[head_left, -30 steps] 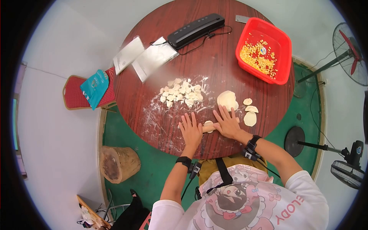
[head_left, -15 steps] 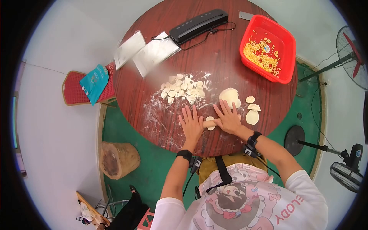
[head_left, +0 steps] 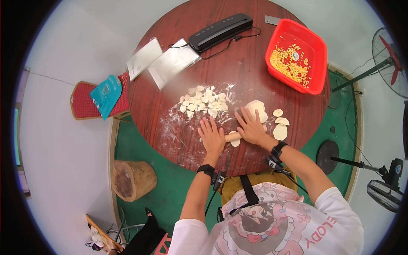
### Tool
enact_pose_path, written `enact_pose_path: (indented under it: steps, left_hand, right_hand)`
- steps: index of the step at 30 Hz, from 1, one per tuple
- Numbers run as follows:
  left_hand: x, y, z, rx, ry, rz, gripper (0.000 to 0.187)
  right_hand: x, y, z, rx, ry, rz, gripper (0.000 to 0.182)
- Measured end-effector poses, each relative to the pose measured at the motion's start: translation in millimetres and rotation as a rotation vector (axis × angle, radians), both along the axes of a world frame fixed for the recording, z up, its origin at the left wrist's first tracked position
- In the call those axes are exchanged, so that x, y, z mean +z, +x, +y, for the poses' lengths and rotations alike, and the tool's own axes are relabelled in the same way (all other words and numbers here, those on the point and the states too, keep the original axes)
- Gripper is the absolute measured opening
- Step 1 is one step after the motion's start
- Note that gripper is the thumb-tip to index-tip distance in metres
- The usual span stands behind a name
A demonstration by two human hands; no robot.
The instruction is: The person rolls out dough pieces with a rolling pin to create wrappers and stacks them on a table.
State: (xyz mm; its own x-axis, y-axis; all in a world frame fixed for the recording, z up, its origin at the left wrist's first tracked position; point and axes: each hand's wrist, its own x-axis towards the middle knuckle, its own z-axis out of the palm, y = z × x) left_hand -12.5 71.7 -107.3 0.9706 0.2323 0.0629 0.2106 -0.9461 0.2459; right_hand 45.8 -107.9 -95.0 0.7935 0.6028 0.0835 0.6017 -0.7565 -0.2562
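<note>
My left hand (head_left: 212, 137) lies flat with its fingers stretched out over the left end of a wooden rolling pin (head_left: 232, 137). The right end of the pin is under my right hand (head_left: 253, 128), whose fingers are spread and also flat. Between the two hands, the pin crosses a small round dough wrapper (head_left: 235, 143), so part of it is hidden. Just beyond my right fingers is a larger sheet of dough (head_left: 257, 109), partly covered by them. Right of that hand lie a few dough pieces (head_left: 280, 131). A cluster of small floured dough pieces (head_left: 204, 102) sits beyond my left hand.
On the round wooden table (head_left: 187, 140), flour is scattered left of the hands. A red basin (head_left: 321, 55) holding yellow kernels stands far right. A black sealer-like machine (head_left: 221, 30) with a cord and plastic bags (head_left: 172, 63) lie at the back. Fans (head_left: 384, 193) stand right.
Both hands and the rolling pin have shifted slightly forward, away from my body, over the dough wrapper. The view has tilted a little. Other things stay in place.
</note>
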Motion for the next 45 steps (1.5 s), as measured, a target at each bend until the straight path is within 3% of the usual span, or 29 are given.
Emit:
enact_pose_path:
  steps: [9,13,16,20,24,28,31,34,36,37,39,41,44,45]
  left_hand:
    - [1,-41,-4,-0.151,-0.013,0.001,0.064]
    - [-2,-33,4,-0.162,-0.126,0.038,0.054]
    - [8,-6,9,-0.263,-0.242,0.053,0.044]
    - [35,17,-3,-0.443,-0.218,0.167,0.033]
    - [27,24,-12,-0.481,-0.253,0.323,0.020]
    - [29,21,-17,-0.488,-0.294,0.207,0.020]
    - [31,17,-18,-0.437,-0.326,0.344,0.021]
    - [25,1,-16,-0.317,-0.540,0.224,0.024]
    - [18,-9,-17,0.057,-0.849,0.314,0.033]
    - [21,-17,-18,0.062,-0.848,0.311,0.033]
    - [30,-31,-22,0.566,-1.375,0.473,0.029]
    - [33,-44,-17,0.516,-1.261,0.515,0.024]
    - [35,-60,-5,0.172,-0.593,0.216,0.021]
    - [31,-66,-5,0.179,-0.594,0.215,0.021]
  right_hand:
    - [23,-65,-25,0.122,-0.002,0.152,0.073]
    - [13,-62,-31,0.152,-0.074,-0.021,0.034]
    - [9,-59,-36,0.226,-0.017,-0.157,0.019]
    - [22,-62,-60,0.301,-0.045,-0.158,0.022]
    - [29,-73,-91,0.314,-0.022,-0.070,0.025]
    - [32,-83,-110,0.243,0.080,0.040,0.031]
    - [41,-84,-117,0.213,0.099,0.087,0.033]
    - [42,-82,-121,0.227,0.101,0.084,0.035]
    - [40,-82,-120,0.242,0.100,0.097,0.034]
    - [39,-82,-119,0.259,0.094,0.110,0.033]
    - [38,-81,-116,0.287,0.106,0.102,0.033]
    - [37,-80,-113,0.313,0.116,0.097,0.033]
    - [37,-79,-106,0.335,0.136,0.094,0.032]
    - [35,-80,-101,0.310,0.166,0.141,0.031]
